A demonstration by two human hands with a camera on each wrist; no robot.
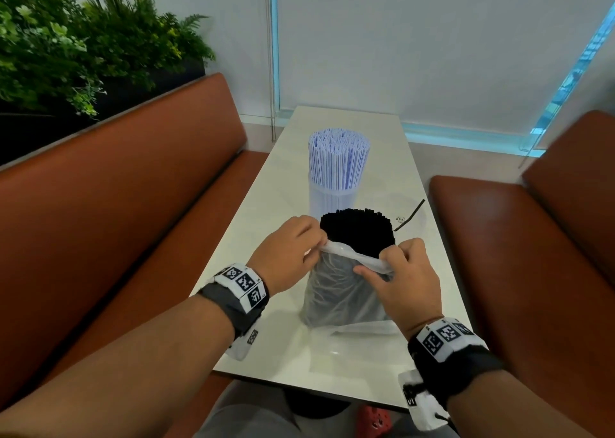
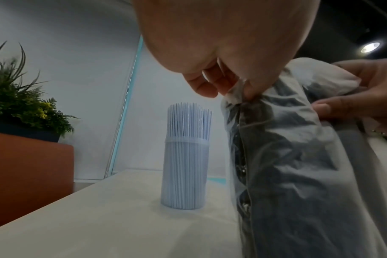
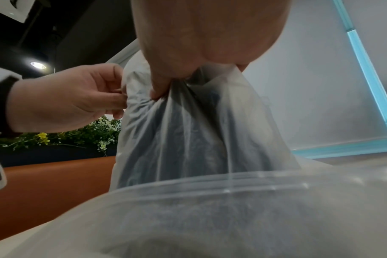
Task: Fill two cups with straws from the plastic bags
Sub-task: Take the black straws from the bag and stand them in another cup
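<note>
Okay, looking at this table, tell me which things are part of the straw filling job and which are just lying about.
Part of the job:
- black straws
- plastic bag, pinched at its rolled rim by left hand and right hand
- cup of white-and-blue straws
- loose black straw

Just lying about:
- plants
- orange bench seats
- window blind
- flat empty bag near the table edge, probably used up

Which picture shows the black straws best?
The head view: the black straws stand bundled, tops clear above the bag, which the left hand and right hand pinch at its rolled rim. The left wrist view shows them only as dark shapes through crinkled plastic; the right wrist view is much the same.
</note>
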